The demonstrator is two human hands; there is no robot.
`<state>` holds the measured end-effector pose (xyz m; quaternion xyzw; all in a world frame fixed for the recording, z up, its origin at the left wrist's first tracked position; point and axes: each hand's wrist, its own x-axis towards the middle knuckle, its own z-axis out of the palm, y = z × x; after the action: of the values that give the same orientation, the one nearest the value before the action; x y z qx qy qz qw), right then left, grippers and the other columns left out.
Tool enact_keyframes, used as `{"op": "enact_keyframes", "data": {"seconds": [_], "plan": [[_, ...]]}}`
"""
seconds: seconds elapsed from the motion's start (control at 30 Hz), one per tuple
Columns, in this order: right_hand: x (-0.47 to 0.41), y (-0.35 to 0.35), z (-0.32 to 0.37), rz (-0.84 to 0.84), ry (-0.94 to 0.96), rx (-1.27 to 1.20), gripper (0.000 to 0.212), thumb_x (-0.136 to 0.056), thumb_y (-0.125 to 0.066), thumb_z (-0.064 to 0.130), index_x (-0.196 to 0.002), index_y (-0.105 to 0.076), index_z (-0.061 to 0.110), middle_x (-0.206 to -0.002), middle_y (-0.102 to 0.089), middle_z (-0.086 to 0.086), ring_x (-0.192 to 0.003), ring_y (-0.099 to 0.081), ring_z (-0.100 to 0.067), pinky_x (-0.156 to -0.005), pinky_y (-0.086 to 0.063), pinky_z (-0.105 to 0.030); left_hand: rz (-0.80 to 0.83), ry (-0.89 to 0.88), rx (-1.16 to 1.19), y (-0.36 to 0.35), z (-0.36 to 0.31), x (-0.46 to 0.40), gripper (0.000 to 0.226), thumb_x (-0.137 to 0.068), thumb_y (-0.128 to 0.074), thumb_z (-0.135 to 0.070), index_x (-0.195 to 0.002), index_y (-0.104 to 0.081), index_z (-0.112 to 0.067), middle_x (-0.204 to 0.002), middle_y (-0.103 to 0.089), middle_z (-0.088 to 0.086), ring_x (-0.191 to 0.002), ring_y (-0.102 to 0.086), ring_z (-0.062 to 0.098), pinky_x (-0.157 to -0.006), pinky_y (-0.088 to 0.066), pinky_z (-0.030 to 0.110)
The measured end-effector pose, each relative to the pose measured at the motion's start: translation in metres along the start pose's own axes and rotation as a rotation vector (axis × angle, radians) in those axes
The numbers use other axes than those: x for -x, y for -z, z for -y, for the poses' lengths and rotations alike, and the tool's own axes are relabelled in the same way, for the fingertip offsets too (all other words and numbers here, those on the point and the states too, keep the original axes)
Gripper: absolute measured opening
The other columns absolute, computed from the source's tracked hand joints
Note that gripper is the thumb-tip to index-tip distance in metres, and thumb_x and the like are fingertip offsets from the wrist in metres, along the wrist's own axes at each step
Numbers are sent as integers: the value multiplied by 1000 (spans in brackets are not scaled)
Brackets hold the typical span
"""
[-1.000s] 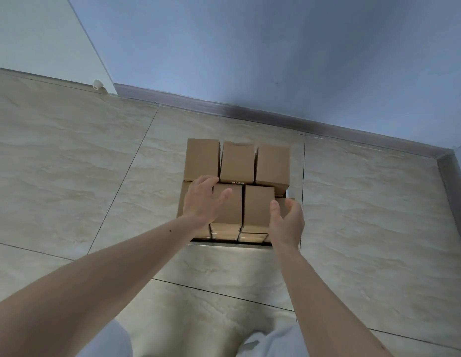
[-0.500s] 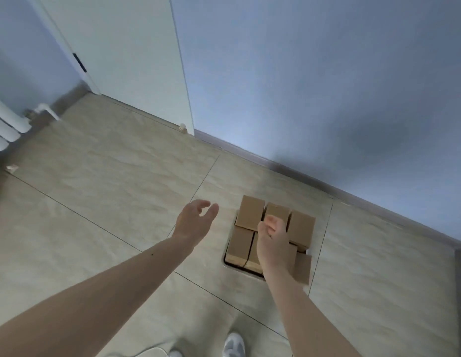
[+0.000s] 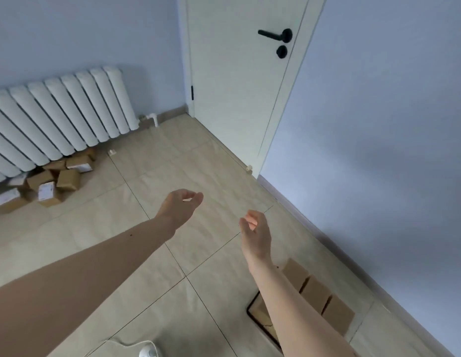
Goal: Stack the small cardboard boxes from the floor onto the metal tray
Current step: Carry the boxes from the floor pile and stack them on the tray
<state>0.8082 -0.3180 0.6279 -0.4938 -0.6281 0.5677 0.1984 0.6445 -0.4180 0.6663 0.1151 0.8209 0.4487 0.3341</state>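
Lay bare, the tiled floor (image 3: 152, 161) from radiator (image 3: 56, 119) across to door (image 3: 237, 86); crowded beneath the radiator by loose boxes (image 3: 46, 184).

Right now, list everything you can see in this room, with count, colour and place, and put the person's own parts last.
stacked boxes: several, brown, on the tray at lower right beside the wall, partly behind the right forearm
tray: one, dark-rimmed metal, on the floor under those boxes
loose boxes: a pile, exact count unclear, brown, some with white labels, on the floor under the radiator at left
radiator: one, white, on the left wall
door: one, white, closed, at the back
door handle: one, black, on the door
floor: beige tiles
shoe: one, white, bottom edge
left hand: empty, fingers loosely curled
right hand: empty, fingers loosely curled
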Motion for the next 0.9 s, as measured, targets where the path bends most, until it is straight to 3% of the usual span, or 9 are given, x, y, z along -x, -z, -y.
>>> {"op": "enact_keyframes", "data": {"seconds": [0.2, 0.37, 0.5, 0.57, 0.63, 0.7, 0.83, 0.9], "plan": [[-16, -116, 76, 95, 64, -1, 29, -98, -59, 15, -127, -56, 15, -114, -63, 0, -109, -59, -14, -94, -44, -25, -83, 13, 49, 112, -11, -40, 28, -93, -65, -49, -107, -68, -24, -128, -62, 1, -120, -58, 29, -106, -45, 43], [-19, -222, 134, 199, 89, -11, 30, -98, -57, 14, -128, -56, 15, -108, -61, 5, -106, -58, -12, -96, -45, -27, -152, 48, 114, 208, -8, -76, 29, -95, -65, -46, -108, -67, -20, -118, -65, 6, -106, -58, 24, -105, -48, 47], [-35, -305, 176, 295, 125, 18, 30, -98, -56, 16, -129, -56, 16, -109, -62, 6, -107, -59, -12, -99, -48, -33, -228, 74, 183, 273, -5, -113, 28, -97, -63, -40, -107, -65, -15, -103, -62, -2, -106, -58, 23, -104, -48, 43], [-49, -351, 194, 350, 143, 42, 30, -99, -55, 17, -128, -56, 17, -106, -61, 8, -107, -59, -13, -101, -49, -35, -278, 105, 241, 302, 0, -140, 28, -97, -64, -37, -107, -65, -11, -105, -63, -1, -108, -57, 22, -105, -47, 43], [-65, -389, 209, 392, 162, 57, 30, -99, -55, 18, -129, -56, 17, -104, -60, 11, -107, -60, -14, -100, -49, -35, -314, 153, 282, 328, 3, -163, 22, -98, -61, -37, -102, -64, -16, -103, -62, -3, -108, -56, 20, -106, -45, 40], [-87, -436, 225, 455, 197, 94, 31, -99, -54, 18, -131, -55, 16, -103, -59, 12, -106, -59, -13, -96, -47, -30, -383, 194, 299, 360, 7, -196, 17, -98, -59, -35, -97, -61, -18, -89, -56, -7, -97, -53, 19, -102, -46, 39], [-136, -524, 251, 573, 206, 162, 32, -100, -54, 18, -132, -55, 14, -107, -60, 9, -104, -57, -12, -89, -40, -23, -480, 249, 292, 418, 14, -267, 28, -99, -61, -30, -76, -56, -16, -73, -53, -2, -86, -54, 24, -87, -51, 41], [-161, -566, 262, 627, 196, 201, 33, -99, -54, 18, -132, -55, 15, -107, -60, 8, -103, -57, -12, -89, -41, -24, -521, 300, 302, 445, 20, -304, 31, -99, -61, -31, -72, -54, -19, -72, -54, -3, -83, -55, 23, -87, -52, 42]]}}
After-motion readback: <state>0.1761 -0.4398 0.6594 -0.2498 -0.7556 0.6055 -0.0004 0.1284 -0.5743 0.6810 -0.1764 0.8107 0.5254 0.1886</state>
